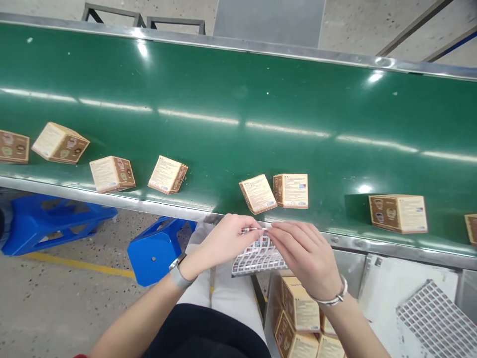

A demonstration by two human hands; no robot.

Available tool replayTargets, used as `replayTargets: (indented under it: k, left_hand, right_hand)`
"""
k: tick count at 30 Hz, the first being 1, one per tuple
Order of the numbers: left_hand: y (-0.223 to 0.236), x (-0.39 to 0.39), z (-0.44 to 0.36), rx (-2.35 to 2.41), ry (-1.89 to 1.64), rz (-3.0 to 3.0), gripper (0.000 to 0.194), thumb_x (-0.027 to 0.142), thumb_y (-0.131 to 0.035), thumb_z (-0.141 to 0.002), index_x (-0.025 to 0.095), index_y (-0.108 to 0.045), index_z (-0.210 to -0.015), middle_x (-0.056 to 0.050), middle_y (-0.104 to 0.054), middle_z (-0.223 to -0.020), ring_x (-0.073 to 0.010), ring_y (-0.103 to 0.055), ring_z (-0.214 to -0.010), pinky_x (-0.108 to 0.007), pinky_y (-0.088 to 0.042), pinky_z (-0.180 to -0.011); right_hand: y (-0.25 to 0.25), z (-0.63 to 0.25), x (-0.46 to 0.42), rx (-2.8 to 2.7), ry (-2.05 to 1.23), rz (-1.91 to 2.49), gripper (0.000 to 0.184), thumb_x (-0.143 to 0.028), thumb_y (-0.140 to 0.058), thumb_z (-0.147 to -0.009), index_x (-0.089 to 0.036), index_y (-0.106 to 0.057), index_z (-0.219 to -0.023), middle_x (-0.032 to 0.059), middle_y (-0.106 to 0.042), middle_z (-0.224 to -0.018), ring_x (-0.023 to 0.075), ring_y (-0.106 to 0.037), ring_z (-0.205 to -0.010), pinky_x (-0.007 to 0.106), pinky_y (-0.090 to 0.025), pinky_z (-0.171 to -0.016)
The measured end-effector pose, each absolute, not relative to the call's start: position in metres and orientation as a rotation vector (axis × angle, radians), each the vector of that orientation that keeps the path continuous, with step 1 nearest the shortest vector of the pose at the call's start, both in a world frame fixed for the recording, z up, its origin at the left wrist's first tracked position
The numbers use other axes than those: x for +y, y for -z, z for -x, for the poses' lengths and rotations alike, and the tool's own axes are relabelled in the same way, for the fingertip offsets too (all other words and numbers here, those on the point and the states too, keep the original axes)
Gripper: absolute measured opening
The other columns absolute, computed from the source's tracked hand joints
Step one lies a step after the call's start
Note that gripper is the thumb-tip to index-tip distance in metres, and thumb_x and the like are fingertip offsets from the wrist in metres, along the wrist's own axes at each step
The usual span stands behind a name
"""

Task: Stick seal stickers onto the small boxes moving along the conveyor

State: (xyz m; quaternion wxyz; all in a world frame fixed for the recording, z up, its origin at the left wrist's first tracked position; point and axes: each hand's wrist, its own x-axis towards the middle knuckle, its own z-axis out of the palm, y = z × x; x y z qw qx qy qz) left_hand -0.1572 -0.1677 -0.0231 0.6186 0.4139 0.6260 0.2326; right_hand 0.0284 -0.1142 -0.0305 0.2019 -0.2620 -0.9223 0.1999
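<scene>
A sheet of small square stickers hangs over my lap at the belt's near edge. My left hand pinches its upper edge between thumb and fingers. Close beside it, my right hand is bent over the sheet's right side, its fingertips closed at the top edge near the left ones. Whether a single sticker is between those fingertips is hidden. Just beyond my hands, two small cream-and-brown boxes stand almost touching on the green conveyor belt.
More boxes are spread left and right along the belt's near side. Below my right forearm, a bin holds several stacked boxes. Another sticker sheet lies on a white surface at lower right. Blue stools stand at left.
</scene>
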Motion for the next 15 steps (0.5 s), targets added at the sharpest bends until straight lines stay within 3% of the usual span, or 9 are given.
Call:
replayTargets:
  k: [3, 7, 10, 12, 15]
  left_hand:
    - [0.029, -0.167, 0.15, 1.463, -0.517, -0.916, 0.023, 0.028, -0.054, -0.088, 0.015, -0.069, -0.076, 0.002, -0.065, -0.066, -0.0114, -0.052, -0.058, -0.022, -0.034, -0.053]
    - [0.041, -0.169, 0.148, 1.557, -0.432, -1.042, 0.023, 0.028, -0.051, -0.089, 0.018, -0.069, -0.078, 0.001, -0.067, -0.068, -0.0147, -0.059, -0.061, -0.025, -0.043, -0.058]
    - [0.053, -0.17, 0.147, 1.55, -0.444, -1.379, 0.02, 0.02, -0.054, -0.088, 0.018, -0.069, -0.075, -0.006, -0.073, -0.108, -0.0233, -0.064, -0.106, -0.035, -0.051, -0.09]
    - [0.061, -0.168, 0.143, 1.455, -0.448, -1.64, 0.022, 0.014, -0.054, -0.087, 0.017, -0.068, -0.07, -0.006, -0.054, -0.144, -0.0274, -0.044, -0.137, -0.044, -0.037, -0.113]
    - [0.075, -0.163, 0.132, 1.34, -0.351, -1.907, 0.025, 0.012, -0.053, -0.089, 0.016, -0.069, -0.071, -0.003, -0.033, -0.159, -0.0299, -0.024, -0.149, -0.051, -0.022, -0.122]
  right_hand:
    - [0.038, -0.034, -0.117, -2.483, -0.651, 0.76, 0.02, -0.011, -0.058, -0.09, -0.027, -0.068, -0.098, 0.0044, -0.076, -0.091, 0.0222, -0.069, -0.087, 0.037, -0.052, -0.076]
    - [0.052, -0.044, -0.105, -2.23, -1.126, 0.993, 0.009, -0.021, -0.057, -0.091, -0.026, -0.064, -0.088, 0.0068, -0.073, -0.1, 0.0235, -0.068, -0.098, 0.041, -0.053, -0.085]
    - [0.074, -0.046, -0.085, -1.904, -1.419, 1.294, 0.014, -0.036, -0.058, -0.091, -0.025, -0.061, -0.083, 0.0094, -0.068, -0.116, 0.0244, -0.064, -0.111, 0.043, -0.052, -0.093]
    - [0.092, -0.042, -0.072, -1.691, -1.537, 1.388, 0.022, -0.046, -0.06, -0.087, -0.024, -0.059, -0.081, 0.0099, -0.064, -0.126, 0.0247, -0.06, -0.118, 0.044, -0.049, -0.098]
    - [0.117, -0.032, -0.058, -1.505, -1.617, 1.424, 0.034, -0.056, -0.065, -0.079, -0.024, -0.056, -0.084, 0.0104, -0.059, -0.135, 0.0239, -0.061, -0.115, 0.045, -0.046, -0.101]
